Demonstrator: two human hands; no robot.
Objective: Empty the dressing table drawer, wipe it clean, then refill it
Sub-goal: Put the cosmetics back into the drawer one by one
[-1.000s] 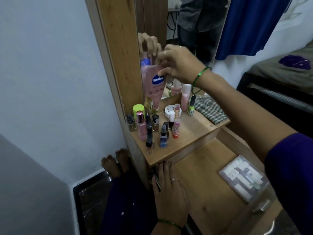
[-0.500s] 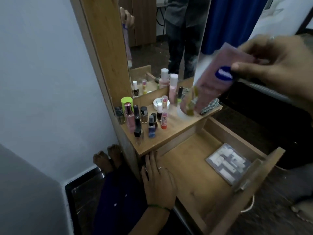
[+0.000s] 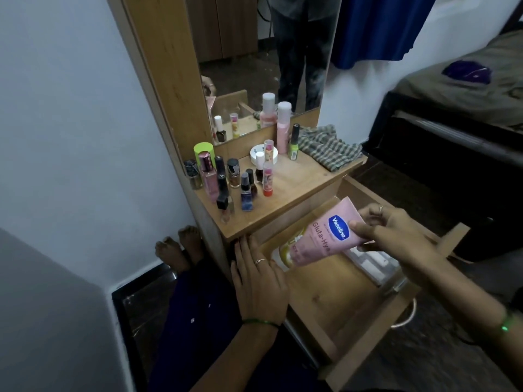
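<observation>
- Head view: your right hand holds the pink Vaseline tube over the open drawer, thumb across the blue logo, fingers curled round the crimped end.
- Tube is tilted, cap end down and to the left, low over the drawer's rear-left part; whether the cap touches the drawer floor you cannot tell.
- Your left hand lies flat, fingers together, palm down on the drawer's left side rail, fingertips just under the tabletop edge. It grips nothing.
- Drawer is pulled well out. Its wooden floor is mostly bare. One flat clear case with white pieces lies at the right side, partly hidden by your right hand.
- Dressing table top carries the rest: a cluster of nail polish bottles at the left, a pink perfume bottle with a lime-green cap behind it, a white round jar near the mirror, a tall pink bottle with a white cap, and a green polish bottle just beside it.
- Checked cloth sits crumpled at the top's right rear corner, apart from the bottles.
- Green bangles on both your wrists; a ring on each hand.
</observation>
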